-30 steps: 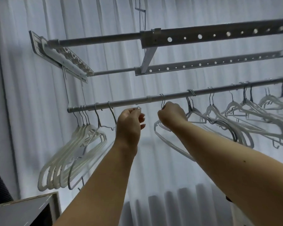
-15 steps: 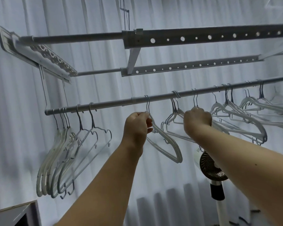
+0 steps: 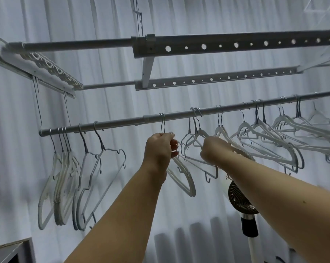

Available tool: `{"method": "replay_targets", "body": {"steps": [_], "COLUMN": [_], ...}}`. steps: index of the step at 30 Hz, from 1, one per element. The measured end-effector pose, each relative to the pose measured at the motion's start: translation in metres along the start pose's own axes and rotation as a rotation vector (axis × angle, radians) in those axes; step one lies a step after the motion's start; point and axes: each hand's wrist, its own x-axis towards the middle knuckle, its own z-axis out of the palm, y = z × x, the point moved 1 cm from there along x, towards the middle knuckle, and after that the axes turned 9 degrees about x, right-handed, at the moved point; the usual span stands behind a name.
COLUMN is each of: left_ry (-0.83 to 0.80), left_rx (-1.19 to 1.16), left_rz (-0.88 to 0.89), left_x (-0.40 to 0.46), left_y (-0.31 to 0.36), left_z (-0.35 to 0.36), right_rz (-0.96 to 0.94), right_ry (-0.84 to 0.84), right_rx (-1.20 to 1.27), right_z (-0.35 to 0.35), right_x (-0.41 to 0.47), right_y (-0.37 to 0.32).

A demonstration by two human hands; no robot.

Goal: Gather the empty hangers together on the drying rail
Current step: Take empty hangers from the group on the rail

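My left hand [image 3: 160,148] is curled around the neck of a single white hanger [image 3: 181,177], just below its wire hook, which is looped over the drying rail [image 3: 179,115] near the rail's middle; the fingers are folded tight and the hanger's body hangs below my wrist. My right hand [image 3: 214,149] is clenched on the shoulder of the next white hanger [image 3: 200,134] to the right, one of a small cluster whose hooks sit together on the rail. I cannot tell whether it grips one hanger or two there.

Toward the rail's left end I see a gathered bunch of hangers [image 3: 65,179], white ones packed close and two grey wire ones just beside them. Along the right stretch of the rail more empty hangers [image 3: 285,137] hang spread out and overlapping. Two perforated upper bars [image 3: 236,45] run above. Behind my right forearm stands a fan [image 3: 240,200] against the white curtain [image 3: 103,25].
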Motion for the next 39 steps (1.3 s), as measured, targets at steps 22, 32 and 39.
{"method": "replay_targets", "body": {"steps": [22, 32, 39], "left_ry": [-0.284, -0.236, -0.194], "left_rx": [-0.085, 0.021, -0.300], "left_rz": [-0.406, -0.321, -0.327], "left_x": [0.029, 0.025, 0.019], "left_y": [0.003, -0.016, -0.008], "left_z": [0.046, 0.041, 0.017], "right_rz": [-0.147, -0.229, -0.067], "right_ry": [0.280, 0.191, 0.216], "right_rx": [0.681, 1.134, 1.268], "right_z": [0.004, 0.011, 0.016], "right_x": [-0.055, -0.096, -0.064], "right_y": [-0.015, -0.017, -0.005]}}
